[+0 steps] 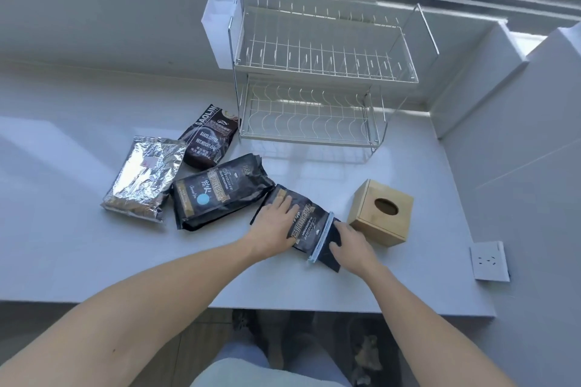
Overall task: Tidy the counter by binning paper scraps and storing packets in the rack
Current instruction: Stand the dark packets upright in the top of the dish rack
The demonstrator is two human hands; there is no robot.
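Both hands (273,226) (352,243) press clipped packet (309,223) beside wooden box (382,212)

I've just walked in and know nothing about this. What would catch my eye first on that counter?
Probably the two bare hands at the front: the left hand lies flat on a black coffee packet with a pale blue clip, and the right hand touches its clipped end. Behind stands an empty two-tier white wire rack, with a crinkled silver foil packet to the left.
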